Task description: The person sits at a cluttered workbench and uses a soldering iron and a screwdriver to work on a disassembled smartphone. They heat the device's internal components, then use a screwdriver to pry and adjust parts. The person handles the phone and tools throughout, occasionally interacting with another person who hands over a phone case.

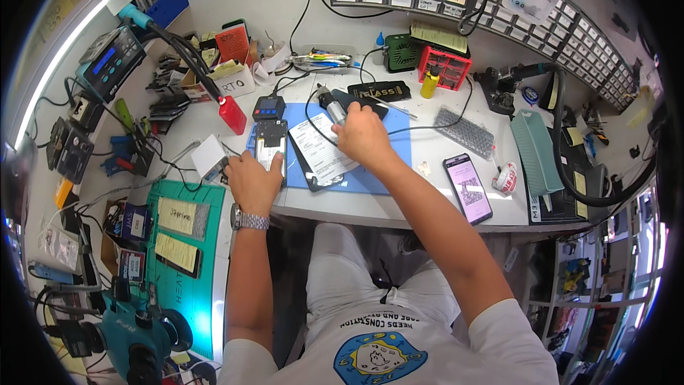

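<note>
My left hand (251, 184) is closed over the lower part of an opened phone (271, 144), its thumb along the right edge. The phone lies on a blue mat (395, 160), its inner parts showing. My right hand (365, 137) reaches across the mat, fingers curled at the near end of a silver cylindrical tool (332, 105) with a dark tip. Its palm side is hidden. Under the tool, a printed white paper slip (318, 146) rests on a dark phone (326, 184). Behind my right hand lies another dark flat piece (374, 107).
A small box with a blue display (268, 108) stands behind the opened phone. At the right are a lit phone (468, 189), bubble wrap (464, 132) and a tape roll (505, 178). A microscope (135, 331) stands at the lower left. Cables cross the bench.
</note>
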A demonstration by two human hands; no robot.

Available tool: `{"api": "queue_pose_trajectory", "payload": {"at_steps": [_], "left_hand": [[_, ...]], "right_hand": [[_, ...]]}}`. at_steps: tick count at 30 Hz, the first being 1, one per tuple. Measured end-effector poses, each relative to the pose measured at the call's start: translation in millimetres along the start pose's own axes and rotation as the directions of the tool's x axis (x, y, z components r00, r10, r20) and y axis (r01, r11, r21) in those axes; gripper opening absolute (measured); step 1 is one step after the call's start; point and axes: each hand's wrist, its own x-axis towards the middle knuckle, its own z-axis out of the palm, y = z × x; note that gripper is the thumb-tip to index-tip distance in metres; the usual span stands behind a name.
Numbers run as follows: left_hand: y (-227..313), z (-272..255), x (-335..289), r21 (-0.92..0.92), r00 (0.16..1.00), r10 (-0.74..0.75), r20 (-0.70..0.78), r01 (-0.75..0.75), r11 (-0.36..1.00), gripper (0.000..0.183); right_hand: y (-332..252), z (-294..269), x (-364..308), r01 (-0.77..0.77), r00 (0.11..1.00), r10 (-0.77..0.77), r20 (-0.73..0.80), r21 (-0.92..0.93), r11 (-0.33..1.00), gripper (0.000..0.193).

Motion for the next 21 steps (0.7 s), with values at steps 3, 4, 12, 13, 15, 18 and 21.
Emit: {"api": "queue_pose_trajectory", "payload": {"at_steps": [3, 4, 12, 13, 15, 18, 21], "left_hand": [[-2.3, 10.1, -2.6, 0.029, 0.995, -0.016, 0.098, 0.013, 0.999, 0.072], [-1.4, 10.1, -0.2, 0.018, 0.995, -0.028, 0.099, 0.027, 0.999, 0.071], [-5.8, 16.2, 19.1, -0.184, 0.984, -0.111, 0.141, 0.136, 0.974, 0.065], [-6.7, 21.0, 20.8, -0.233, 0.983, -0.111, 0.143, 0.143, 0.962, 0.064], [-15.7, 21.5, 16.7, -0.405, 0.985, -0.138, 0.107, 0.169, 0.899, 0.061], [-19.1, 18.4, -1.3, -0.82, 0.956, -0.199, 0.216, 0.288, 0.495, 0.044], [27.3, -24.2, -35.4, -0.91, 0.911, -0.03, 0.412, 0.413, 0.042, 0.03]], "right_hand": [[-3.6, 10.7, 17.2, 0.001, 0.996, 0.001, 0.093, -0.027, 1.0, 0.052], [-4.3, 12.1, 22.2, -0.021, 0.994, 0.024, 0.107, -0.03, 0.999, 0.053], [13.3, -34.3, 44.8, -0.281, 0.96, 0.24, 0.145, 0.498, 0.821, 0.071], [26.0, -40.1, 44.8, -0.286, 0.958, 0.237, 0.163, 0.636, 0.717, 0.075], [43.4, -55.4, 35.9, -0.196, 0.971, 0.221, 0.092, 0.839, 0.508, 0.063], [51.6, -99.7, 4.8, -0.121, 0.958, 0.275, 0.081, 0.984, 0.132, 0.044], [95.5, -112.8, -19.6, -0.054, 0.957, 0.285, 0.054, 0.999, -0.007, 0.037]]}}
